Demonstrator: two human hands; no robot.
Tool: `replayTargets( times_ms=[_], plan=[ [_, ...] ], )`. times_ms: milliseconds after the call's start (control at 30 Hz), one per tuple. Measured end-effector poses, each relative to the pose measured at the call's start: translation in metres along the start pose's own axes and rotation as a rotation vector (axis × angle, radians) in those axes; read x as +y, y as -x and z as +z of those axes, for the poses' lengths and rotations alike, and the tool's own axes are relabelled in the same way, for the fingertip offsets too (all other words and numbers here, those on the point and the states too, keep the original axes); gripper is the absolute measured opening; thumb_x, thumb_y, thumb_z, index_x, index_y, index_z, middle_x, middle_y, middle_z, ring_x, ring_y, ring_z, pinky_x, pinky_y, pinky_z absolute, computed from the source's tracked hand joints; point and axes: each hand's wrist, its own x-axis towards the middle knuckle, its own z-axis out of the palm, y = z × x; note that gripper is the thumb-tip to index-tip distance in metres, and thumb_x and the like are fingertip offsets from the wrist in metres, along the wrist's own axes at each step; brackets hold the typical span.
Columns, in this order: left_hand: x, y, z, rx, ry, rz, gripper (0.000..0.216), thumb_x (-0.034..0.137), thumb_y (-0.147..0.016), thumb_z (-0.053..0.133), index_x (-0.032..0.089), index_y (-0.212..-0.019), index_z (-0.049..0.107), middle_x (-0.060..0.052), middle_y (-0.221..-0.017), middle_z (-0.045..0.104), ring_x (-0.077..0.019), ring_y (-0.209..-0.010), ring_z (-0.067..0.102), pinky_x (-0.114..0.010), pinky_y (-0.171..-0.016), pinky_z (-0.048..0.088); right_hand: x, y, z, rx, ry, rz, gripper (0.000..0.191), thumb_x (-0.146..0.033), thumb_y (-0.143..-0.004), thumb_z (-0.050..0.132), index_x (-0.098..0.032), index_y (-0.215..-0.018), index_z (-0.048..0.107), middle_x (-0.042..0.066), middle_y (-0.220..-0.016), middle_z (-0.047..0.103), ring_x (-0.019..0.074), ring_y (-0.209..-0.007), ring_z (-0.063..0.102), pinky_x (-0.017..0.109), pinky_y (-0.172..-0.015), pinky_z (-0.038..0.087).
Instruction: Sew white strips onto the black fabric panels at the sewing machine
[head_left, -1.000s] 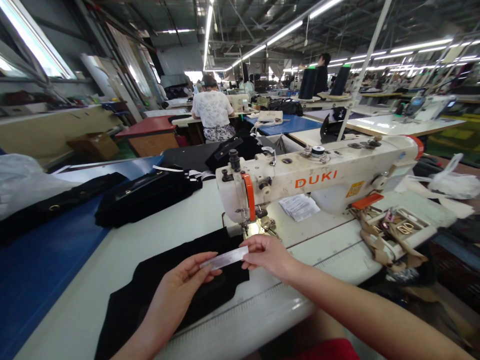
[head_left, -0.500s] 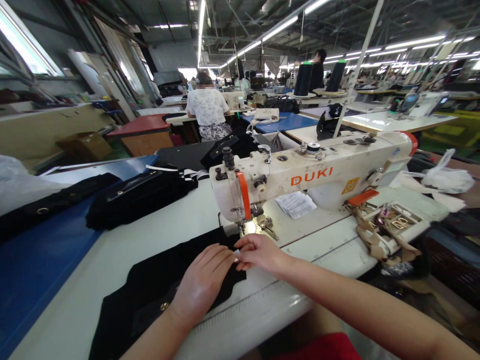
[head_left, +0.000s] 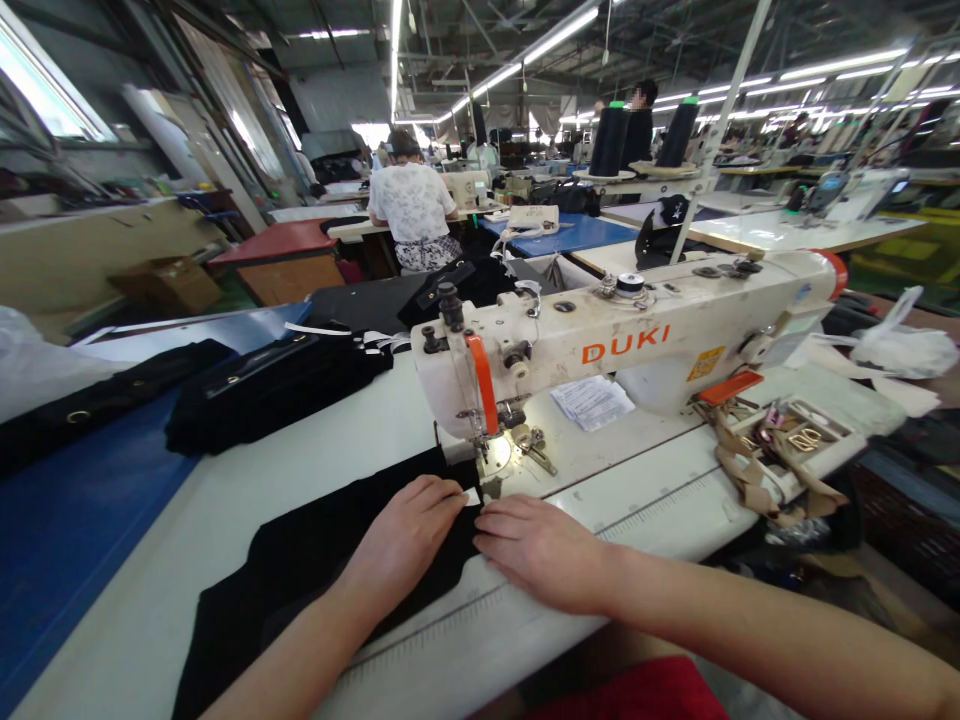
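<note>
A black fabric piece [head_left: 307, 550] lies on the white sewing table in front of the sewing machine [head_left: 555, 345], its upper right corner close to the needle area. My left hand [head_left: 409, 530] rests on the fabric, fingers together and closed on a small white label [head_left: 472, 497] whose end shows past the fingertips. To the right, my right hand [head_left: 544, 550] lies with its fingers stretched over the fabric's right edge, just below the needle plate [head_left: 496, 455]. Its thumb is hidden, and nothing shows in its grasp.
Black sewn pieces [head_left: 277, 390] lie at the left, partly on a blue surface [head_left: 97, 540]. Printed papers [head_left: 592, 402] sit under the machine arm. A tray [head_left: 825, 445] of metal buckles and tan straps stands at the right. A person [head_left: 414, 205] sits further ahead.
My right hand has let go of the white label and moved down, its fingers now flat at the fabric's edge. My left hand stays by the label.
</note>
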Motion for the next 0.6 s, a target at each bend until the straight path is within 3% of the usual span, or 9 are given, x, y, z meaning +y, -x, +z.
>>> replayTargets(
  times_ms=[133,600],
  plan=[
    [-0.008,0.001,0.004,-0.025,-0.034,0.085,0.028,0.011,-0.096,0.038,0.012,-0.105,0.065,-0.009,-0.1,0.07,-0.0189,-0.094,0.063,-0.035,-0.087,0.053,0.002,0.0,0.0,0.011,0.037,-0.026,0.025,-0.021,-0.098,0.045,-0.012,-0.109,0.065,0.011,-0.119,0.064,0.0209,-0.111,0.056,0.035,-0.098,0.043],
    [-0.014,0.006,0.006,-0.056,-0.014,0.102,0.026,0.011,-0.093,0.044,0.014,-0.109,0.064,-0.008,-0.103,0.071,-0.0191,-0.096,0.064,-0.036,-0.088,0.054,0.001,0.003,0.0,0.037,0.031,-0.025,0.025,-0.018,-0.097,0.046,-0.011,-0.111,0.064,0.011,-0.122,0.063,0.0211,-0.112,0.055,0.034,-0.099,0.043]
  ],
)
